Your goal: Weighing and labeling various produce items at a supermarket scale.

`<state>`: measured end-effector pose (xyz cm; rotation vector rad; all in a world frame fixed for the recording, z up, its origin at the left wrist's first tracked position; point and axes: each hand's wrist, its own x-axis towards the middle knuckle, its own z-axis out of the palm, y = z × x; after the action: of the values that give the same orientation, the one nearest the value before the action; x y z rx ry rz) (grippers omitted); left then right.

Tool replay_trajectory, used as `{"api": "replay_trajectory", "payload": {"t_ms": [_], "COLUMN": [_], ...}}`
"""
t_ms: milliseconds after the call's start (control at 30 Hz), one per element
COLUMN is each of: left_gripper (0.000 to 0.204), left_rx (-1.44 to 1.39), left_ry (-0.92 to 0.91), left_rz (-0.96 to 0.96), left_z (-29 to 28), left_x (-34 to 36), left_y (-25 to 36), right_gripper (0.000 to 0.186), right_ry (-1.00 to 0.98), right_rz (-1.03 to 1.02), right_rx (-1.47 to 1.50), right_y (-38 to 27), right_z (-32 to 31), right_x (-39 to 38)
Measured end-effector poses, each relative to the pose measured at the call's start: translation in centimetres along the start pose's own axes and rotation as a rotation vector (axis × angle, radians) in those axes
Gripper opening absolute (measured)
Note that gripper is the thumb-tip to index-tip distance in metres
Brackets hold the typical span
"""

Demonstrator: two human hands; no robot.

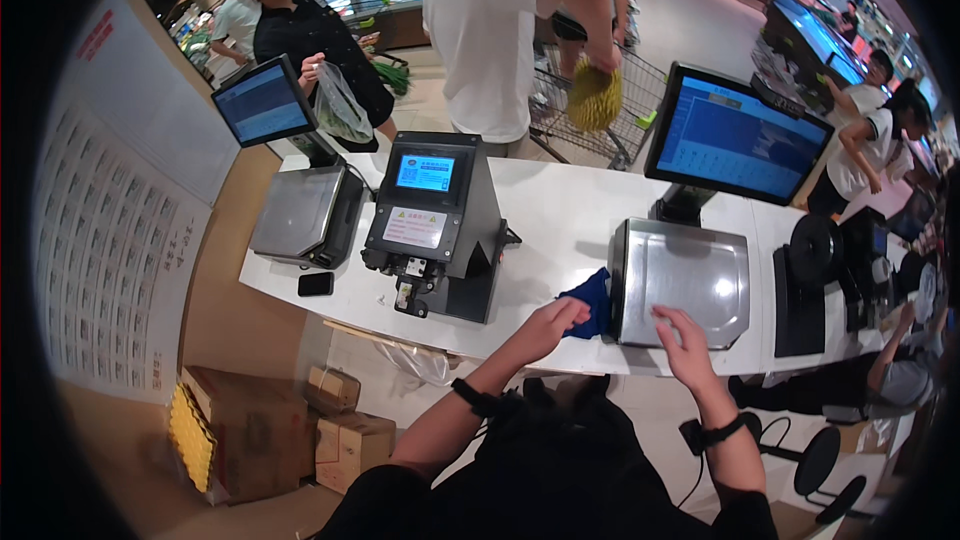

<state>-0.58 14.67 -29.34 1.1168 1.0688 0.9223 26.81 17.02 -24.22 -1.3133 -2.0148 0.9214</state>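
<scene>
My left hand [553,327] is curled, its fingertips over the edge of a crumpled blue cloth [594,302]. Whether it touches the cloth or pinches something, I cannot make out. At the near edge of a flat metal weighing scale [690,275], my right hand [684,342] has its fingers stretched apart, with nothing in it. Behind that scale's plate stands its wide screen [738,135], lit blue. The cloth lies on the white counter [555,215], against the scale's left side.
Left of centre stands a dark machine [425,210] with a small screen. Beyond it are a second scale [305,212] and a phone [316,284]. Across the counter, one person holds a spiky yellow-green fruit [597,97] over a shopping cart [640,90]; another carries a plastic bag [342,105]. Cardboard boxes [250,435] sit lower left.
</scene>
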Motion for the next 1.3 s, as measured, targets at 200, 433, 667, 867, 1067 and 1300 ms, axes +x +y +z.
{"api": "replay_trajectory", "payload": {"t_ms": [200, 433, 667, 867, 1067, 1300], "left_gripper": [0.068, 0.064, 0.047, 0.042, 0.038, 0.040], "left_rx": [-0.661, -0.770, -0.263, -0.211, -0.292, -0.280], "left_ry": [-0.157, -0.078, -0.023, 0.158, 0.331, 0.307], "left_rz": [-0.020, 0.031, -0.056, -0.180, -0.266, -0.313], "left_z": [3.4, 1.0, -2.1, -2.3, -2.2, -3.2], "left_x": [2.1, -1.0, -7.5, -12.9, -15.5, -13.7], "left_y": [4.4, 3.8, 1.1, -0.2, -1.5, -1.5], "right_gripper": [0.041, 0.038, 0.044, 0.063, 0.048, 0.026], "right_ry": [0.013, 0.028, 0.015, -0.175, -0.162, 0.174], "right_rz": [-0.364, -0.368, -0.279, -0.184, -0.192, -0.012], "right_rx": [-0.053, -0.232, -0.113, -0.322, -0.243, 0.117], "right_y": [-7.0, -5.3, -1.9, 0.7, 3.4, 5.6], "right_z": [6.3, 9.1, 11.1, 18.1, 25.4, 24.3], "right_x": [5.6, 10.7, 22.5, 31.4, 33.3, 31.7]}}
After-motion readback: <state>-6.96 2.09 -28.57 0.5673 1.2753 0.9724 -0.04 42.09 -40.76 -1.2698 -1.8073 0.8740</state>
